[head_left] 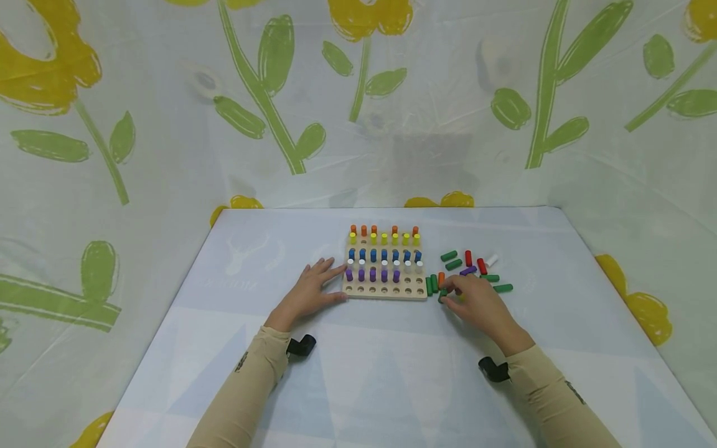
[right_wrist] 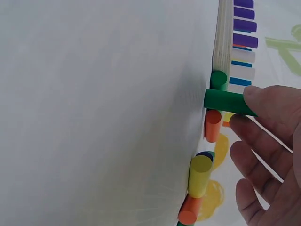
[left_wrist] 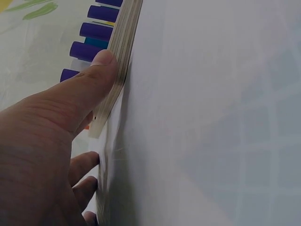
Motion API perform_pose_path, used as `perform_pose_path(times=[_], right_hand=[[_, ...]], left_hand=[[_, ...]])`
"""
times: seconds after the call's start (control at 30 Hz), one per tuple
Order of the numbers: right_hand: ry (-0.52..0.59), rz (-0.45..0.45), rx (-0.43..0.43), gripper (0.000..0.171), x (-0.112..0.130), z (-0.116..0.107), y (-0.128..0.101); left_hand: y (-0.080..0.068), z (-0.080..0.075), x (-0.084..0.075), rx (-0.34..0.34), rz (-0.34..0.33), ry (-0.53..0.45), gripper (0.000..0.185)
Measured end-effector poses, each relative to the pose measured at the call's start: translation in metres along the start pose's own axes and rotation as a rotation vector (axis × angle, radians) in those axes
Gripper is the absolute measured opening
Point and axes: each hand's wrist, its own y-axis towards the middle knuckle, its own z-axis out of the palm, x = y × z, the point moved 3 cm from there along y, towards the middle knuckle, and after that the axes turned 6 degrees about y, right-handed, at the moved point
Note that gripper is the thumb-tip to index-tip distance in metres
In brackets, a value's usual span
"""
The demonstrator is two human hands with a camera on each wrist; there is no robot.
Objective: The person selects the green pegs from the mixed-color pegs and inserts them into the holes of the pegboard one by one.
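Observation:
A wooden pegboard stands mid-table with rows of orange, yellow, blue, white and purple pegs upright in it. Its front row of holes is bare. My left hand lies at the board's left side, fingers spread; in the left wrist view the thumb presses the board's edge near the purple pegs. Just right of the board, my right hand pinches a green peg between thumb and forefinger. One end of that peg is at or close to the tabletop, upright in the right wrist view.
Loose pegs lie right of the board: several green, including one, red ones such as this peg, a white peg, a purple peg and an orange peg. A yellow peg is partly hidden under the right hand.

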Motion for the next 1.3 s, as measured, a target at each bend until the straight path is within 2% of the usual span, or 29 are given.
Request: perform_pose_path(times=[0.87, 1.3], right_hand=[[0.038, -0.025, -0.024, 0.019, 0.012, 0.002, 0.004], [0.054, -0.079, -0.031, 0.020, 0.022, 0.002, 0.011]], left_hand=[[-0.001, -0.003, -0.002, 0.006, -0.007, -0.004, 0.078], [0.001, -0.005, -0.004, 0.020, -0.034, -0.006, 0.078]])
